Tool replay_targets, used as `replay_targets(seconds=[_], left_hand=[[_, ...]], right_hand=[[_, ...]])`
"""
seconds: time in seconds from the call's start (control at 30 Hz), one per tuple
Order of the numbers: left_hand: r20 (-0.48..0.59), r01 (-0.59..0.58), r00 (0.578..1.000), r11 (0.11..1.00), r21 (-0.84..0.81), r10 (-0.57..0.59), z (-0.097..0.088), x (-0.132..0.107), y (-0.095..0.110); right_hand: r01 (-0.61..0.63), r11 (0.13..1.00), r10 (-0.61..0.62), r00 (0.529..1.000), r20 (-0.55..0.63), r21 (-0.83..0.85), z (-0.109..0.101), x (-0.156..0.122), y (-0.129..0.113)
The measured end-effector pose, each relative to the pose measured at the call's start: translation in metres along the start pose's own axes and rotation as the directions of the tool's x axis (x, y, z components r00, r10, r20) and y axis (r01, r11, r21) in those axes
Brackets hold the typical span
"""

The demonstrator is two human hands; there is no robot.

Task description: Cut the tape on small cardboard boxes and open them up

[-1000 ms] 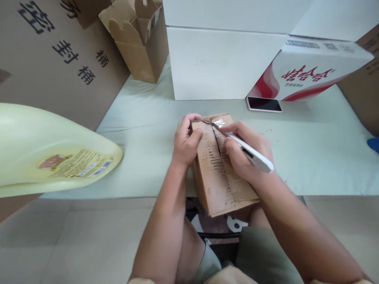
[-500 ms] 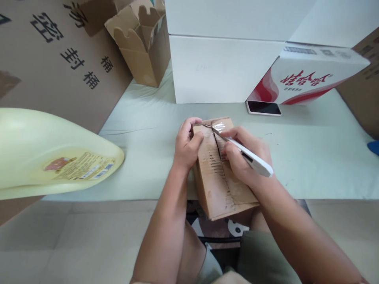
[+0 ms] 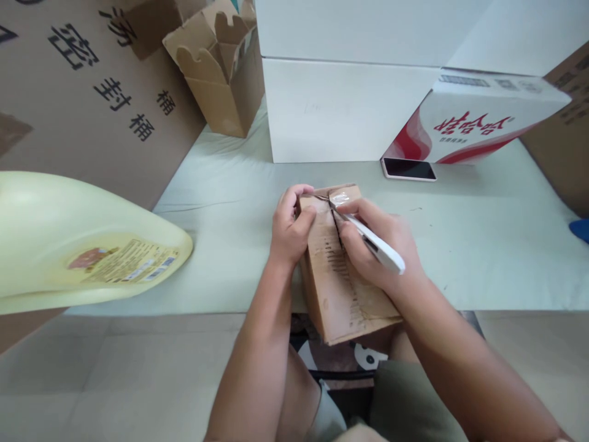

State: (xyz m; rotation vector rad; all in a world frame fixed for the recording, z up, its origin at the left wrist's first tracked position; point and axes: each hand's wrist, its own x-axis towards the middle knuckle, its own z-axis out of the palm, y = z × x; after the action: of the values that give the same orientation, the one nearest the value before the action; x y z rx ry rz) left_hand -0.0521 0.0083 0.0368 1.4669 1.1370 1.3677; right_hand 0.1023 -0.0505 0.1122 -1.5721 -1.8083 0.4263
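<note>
A brown cardboard box (image 3: pixel 329 276) lies at the table's near edge, partly jutting past it. My left hand (image 3: pixel 293 221) grips its far left corner, thumb on top and fingers over the far edge. In my right hand (image 3: pixel 380 242) is a white utility knife (image 3: pixel 380 245), held like a pen and slanting down to the left. Its tip meets the slit between the top flaps, beside a piece of clear tape (image 3: pixel 340 197) near the far end. The right hand's underside rests by the box's right flap.
A pale green cloth covers the table (image 3: pixel 221 245). White cartons (image 3: pixel 331 110) stand behind the box, with a phone (image 3: pixel 409 169) lying before them. An open cardboard box (image 3: pixel 216 92) is at back left; a yellow jug (image 3: pixel 92 245) is at left beside a large carton (image 3: pixel 115 135).
The knife's handle end has swung left and a little upright, its tip staying near the taped end of the slit. My left hand keeps its hold on the box.
</note>
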Motion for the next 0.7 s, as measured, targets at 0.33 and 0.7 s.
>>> replay_targets(seconds=[0.33,0.7], left_hand=[[-0.015,-0.005,1.0,1.0,-0.009,0.005,0.0013,-0.0004,-0.0034],[-0.012,0.008,1.0,0.999,-0.05,-0.008,0.002,0.0005,-0.0022]], right_hand=[[-0.081,0.993,0.085,0.995,-0.048,0.08,-0.0026,-0.0064,0.0019],[-0.06,0.993,0.065,0.997,-0.049,0.1,-0.002,-0.0065,0.0019]])
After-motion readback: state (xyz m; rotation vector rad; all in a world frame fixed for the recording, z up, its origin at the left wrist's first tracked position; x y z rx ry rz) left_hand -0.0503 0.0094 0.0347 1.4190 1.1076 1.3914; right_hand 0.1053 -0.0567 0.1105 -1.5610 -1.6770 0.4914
